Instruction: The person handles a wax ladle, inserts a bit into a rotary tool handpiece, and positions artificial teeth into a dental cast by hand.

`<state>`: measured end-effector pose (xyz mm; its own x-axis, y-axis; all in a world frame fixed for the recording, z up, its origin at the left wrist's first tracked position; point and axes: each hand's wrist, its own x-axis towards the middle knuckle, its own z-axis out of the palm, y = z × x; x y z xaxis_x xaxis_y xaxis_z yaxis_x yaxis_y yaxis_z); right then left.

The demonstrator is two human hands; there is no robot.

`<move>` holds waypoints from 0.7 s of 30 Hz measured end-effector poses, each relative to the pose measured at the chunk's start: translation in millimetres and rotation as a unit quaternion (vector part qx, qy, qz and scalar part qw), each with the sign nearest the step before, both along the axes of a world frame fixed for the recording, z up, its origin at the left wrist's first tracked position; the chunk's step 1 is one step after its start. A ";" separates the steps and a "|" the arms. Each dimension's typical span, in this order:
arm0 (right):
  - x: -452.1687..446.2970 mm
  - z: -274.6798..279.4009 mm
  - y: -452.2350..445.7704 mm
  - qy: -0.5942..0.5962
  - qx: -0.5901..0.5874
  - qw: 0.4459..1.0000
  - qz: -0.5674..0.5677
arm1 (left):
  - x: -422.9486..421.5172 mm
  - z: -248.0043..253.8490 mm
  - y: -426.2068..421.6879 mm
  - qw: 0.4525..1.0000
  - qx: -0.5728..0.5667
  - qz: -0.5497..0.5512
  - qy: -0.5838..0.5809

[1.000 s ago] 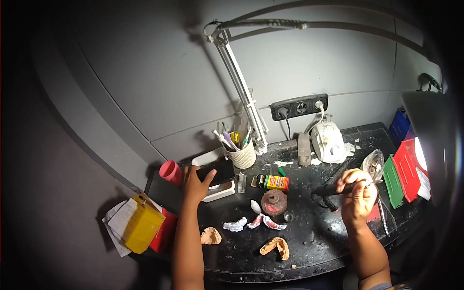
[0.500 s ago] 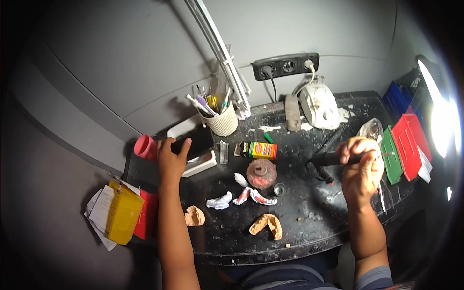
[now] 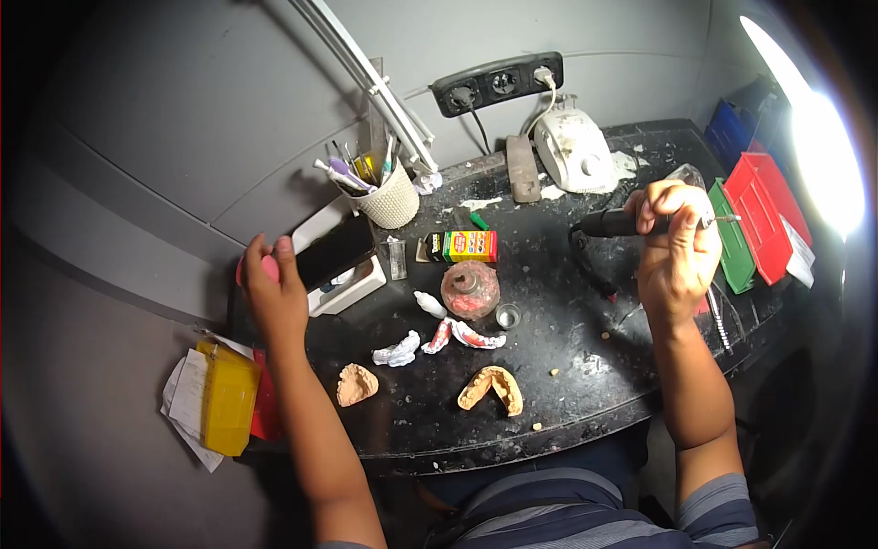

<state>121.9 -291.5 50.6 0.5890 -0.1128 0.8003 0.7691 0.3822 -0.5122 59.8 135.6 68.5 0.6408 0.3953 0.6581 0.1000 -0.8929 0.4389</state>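
- Yellow bin (image 3: 229,400) with papers, below and to the left of the left hand
- Pink cup (image 3: 270,268), partly hidden by the left hand's fingers
- Left hand (image 3: 276,291), thumb and fingers slightly apart around the pink cup; whether they grip it, I cannot tell
- Black phone (image 3: 337,253), just right of the left hand, lying tilted across the white tray (image 3: 352,291)
- Tan dental model (image 3: 357,385), right of the left forearm
- Woven cup (image 3: 391,201) of pens and tools, beyond the phone, to the right of the left hand
- White-and-pink pieces (image 3: 476,337), between the hands, with a yellow, red and black box (image 3: 464,246) and a round jar (image 3: 470,291) beyond them
- Horseshoe-shaped model (image 3: 492,391), between the hands, nearer the body
- White machine (image 3: 574,151), beyond and left of the right hand
- Black handpiece (image 3: 608,223), raised above the table (image 3: 585,366), its metal tip (image 3: 729,218) pointing right
- Right hand (image 3: 677,247), fingers closed on the handpiece
- Green bin (image 3: 733,240) and red bin (image 3: 762,220), right of the right hand
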 end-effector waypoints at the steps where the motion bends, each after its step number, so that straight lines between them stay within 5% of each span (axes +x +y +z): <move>1: 0.3 0.3 -1.2 0.002 0.001 1.000 -0.004 | -8.5 11.6 -15.3 0.998 -0.045 -0.017 -0.045; 5: 1.2 -0.6 -3.2 -0.003 0.000 1.000 0.006 | -37.3 29.2 -80.5 0.975 -0.087 -0.172 -0.112; 10: -0.3 0.1 -3.8 -0.017 -0.008 1.000 -0.004 | -53.9 25.2 -123.9 0.948 -0.018 -0.315 0.053; 17: -2.3 5.2 -6.0 -0.022 -0.010 1.000 -0.009 | -52.6 -0.5 -132.1 0.890 -0.006 -0.396 0.225; 21: 2.7 3.7 -10.7 -0.035 -0.017 0.999 -0.006 | -56.6 -2.6 -136.9 0.889 -0.019 -0.400 0.222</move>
